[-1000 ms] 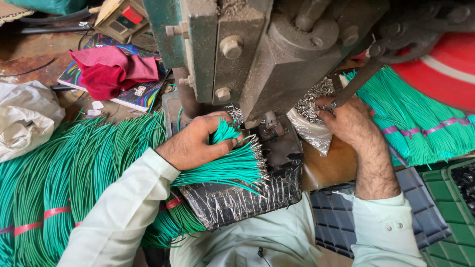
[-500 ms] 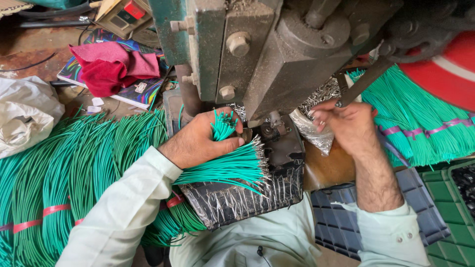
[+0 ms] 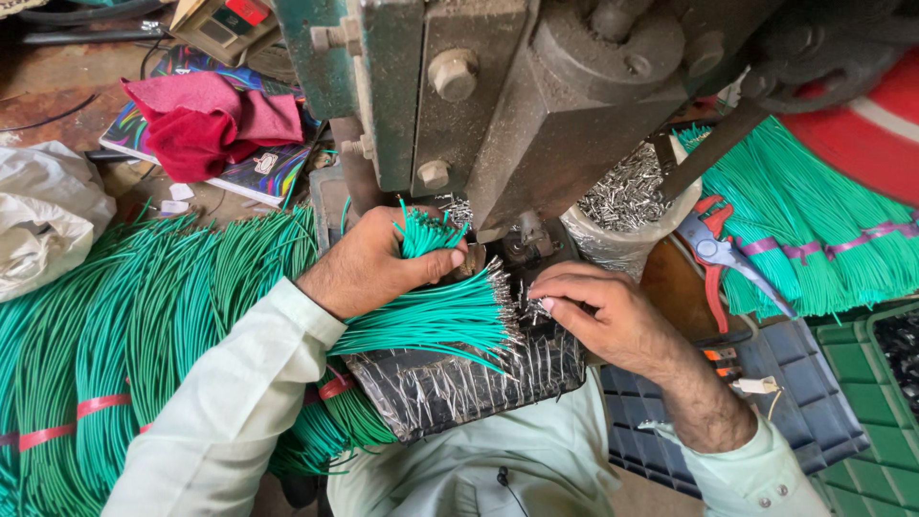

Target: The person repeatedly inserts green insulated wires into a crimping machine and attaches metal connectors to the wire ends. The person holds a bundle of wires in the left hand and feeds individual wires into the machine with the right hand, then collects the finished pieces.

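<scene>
Left hand clenching fanned bundle of thin green wires with bare metal tips, keeping tips level and pointing toward grey-green metal press. Right hand pinching at wire tips with fingertips, apparently picking out single wire beside press base. Foil-wrapped tray sitting under bundle, supporting it. Cup of small silver terminals standing just behind right hand, within reach.

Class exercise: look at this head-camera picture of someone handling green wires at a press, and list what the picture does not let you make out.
- What the right hand pinches: its fingertips cover it.
- The press working point: hidden under its own grey body.
- The far ends of the wire bundle: covered by the left hand.
- The red drum: cut off by the right edge.
</scene>
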